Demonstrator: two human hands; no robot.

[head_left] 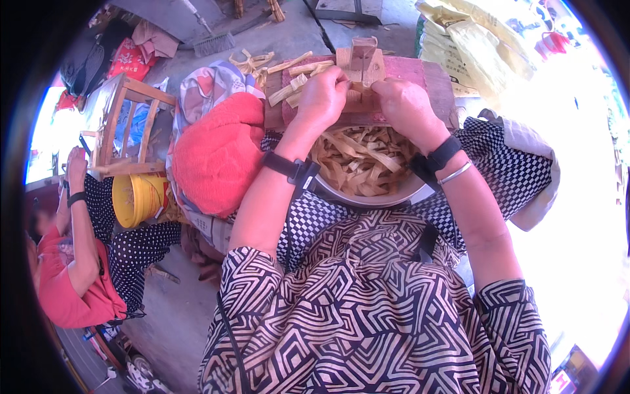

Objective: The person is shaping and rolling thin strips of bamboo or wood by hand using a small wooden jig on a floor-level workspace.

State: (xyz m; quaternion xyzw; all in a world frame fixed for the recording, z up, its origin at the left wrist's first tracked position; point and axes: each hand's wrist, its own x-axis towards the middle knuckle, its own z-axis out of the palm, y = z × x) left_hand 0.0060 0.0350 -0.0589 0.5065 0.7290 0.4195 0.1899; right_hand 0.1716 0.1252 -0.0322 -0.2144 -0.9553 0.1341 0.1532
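My left hand (pixel 324 97) is closed in a pinch at the near left side of an upright wooden block fixture (pixel 362 58). Opposite it, my right hand (pixel 408 108) is also closed, fingertips close to the block's right side. Whatever lies between my fingertips is too small to make out. The fixture stands on a wooden board (pixel 441 84) with a worn reddish covering. Pale split pieces (pixel 289 90) lie on the board by my left hand. Below my wrists, a round white basin (pixel 400 197) holds a heap of thin tan strips (pixel 361 161).
A red cloth bundle (pixel 220 154) sits left of my lap. Further left are a wooden chair (pixel 146 131), a yellow bucket (pixel 131 200) and another person in a red top (pixel 72 282). Pale yellow sacks (pixel 466 49) lie at the far right; a broom (pixel 213 43) is at the far left.
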